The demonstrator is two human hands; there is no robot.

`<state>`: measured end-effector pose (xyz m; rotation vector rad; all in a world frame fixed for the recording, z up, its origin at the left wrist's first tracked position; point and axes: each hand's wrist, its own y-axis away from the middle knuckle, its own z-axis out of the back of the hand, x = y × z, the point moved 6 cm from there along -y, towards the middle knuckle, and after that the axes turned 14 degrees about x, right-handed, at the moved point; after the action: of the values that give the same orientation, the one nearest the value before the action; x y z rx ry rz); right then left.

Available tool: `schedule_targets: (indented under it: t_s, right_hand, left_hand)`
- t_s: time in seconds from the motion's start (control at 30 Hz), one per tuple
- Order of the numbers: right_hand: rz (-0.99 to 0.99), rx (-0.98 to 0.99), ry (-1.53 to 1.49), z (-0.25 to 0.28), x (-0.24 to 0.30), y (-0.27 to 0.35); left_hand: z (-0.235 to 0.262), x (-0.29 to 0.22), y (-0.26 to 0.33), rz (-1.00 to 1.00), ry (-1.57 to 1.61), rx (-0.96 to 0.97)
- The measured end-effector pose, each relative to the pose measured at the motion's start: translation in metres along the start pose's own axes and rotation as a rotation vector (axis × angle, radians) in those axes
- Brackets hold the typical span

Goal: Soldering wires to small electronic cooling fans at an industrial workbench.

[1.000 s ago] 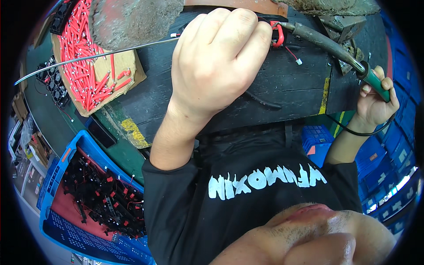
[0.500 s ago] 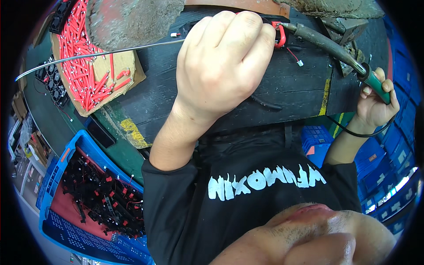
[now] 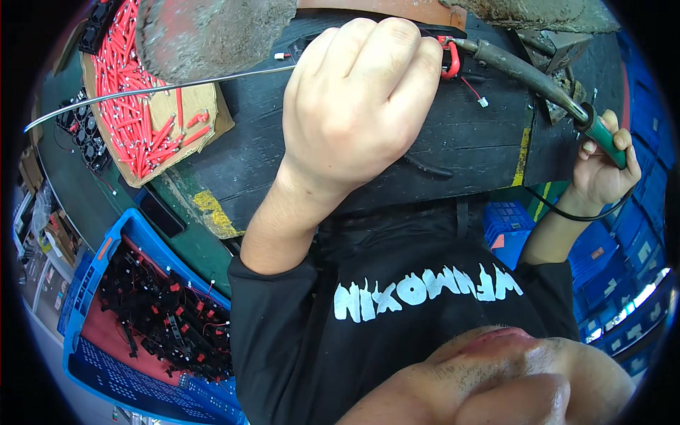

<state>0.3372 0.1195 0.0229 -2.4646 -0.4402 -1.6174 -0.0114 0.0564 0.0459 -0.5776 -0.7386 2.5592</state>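
My left hand [image 3: 358, 103] is closed, back of the hand up, over the dark work board, with a long strand of solder wire [image 3: 191, 84] running out of it to the left. Its fingertips are hidden, as is most of a black part [image 3: 448, 32] beneath them. Just right of the knuckles a thick red wire [image 3: 453, 62] loops at this part. In my right hand [image 3: 602, 159] is the green handle of a soldering iron [image 3: 528, 76]. The iron slants up to the left, its tip at the red wire's upper end. Whether they touch I cannot tell.
Cardboard with many short red wires [image 3: 131, 106] lies at the left, beside several small black fans [image 3: 88, 134]. A phone [image 3: 161, 212] is below it. A blue basket [image 3: 127, 358] holds black parts. The iron's stand [image 3: 563, 49] and grey, crusted slabs [image 3: 212, 35] are at the far side.
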Motion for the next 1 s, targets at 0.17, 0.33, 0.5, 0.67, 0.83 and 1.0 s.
schedule_targets:
  t_s: [0.17, 0.33, 0.5, 0.67, 0.83, 1.0]
  right_hand:
    - [-0.003, 0.008, -0.015, -0.001, -0.001, 0.0]
    - [0.006, 0.007, 0.005, -0.003, 0.0, -0.001]
    - [-0.019, 0.015, 0.036, -0.004, -0.001, -0.002]
    - [0.008, 0.014, 0.015, -0.003, -0.002, -0.002]
    - [0.007, 0.029, 0.007, -0.003, -0.001, -0.002]
    - [0.002, 0.036, -0.005, -0.003, -0.002, -0.003]
  left_hand:
    - [-0.001, 0.0, 0.0, -0.013, 0.0, -0.007]
    - [0.0, 0.001, 0.001, -0.017, 0.014, 0.008]
    - [0.0, 0.002, -0.002, -0.08, 0.029, 0.079]
    - [0.002, 0.003, -0.002, -0.038, 0.052, 0.088]
    - [0.001, 0.006, -0.001, -0.048, 0.033, 0.08]
    - [0.014, 0.005, -0.012, 0.028, 0.005, 0.093]
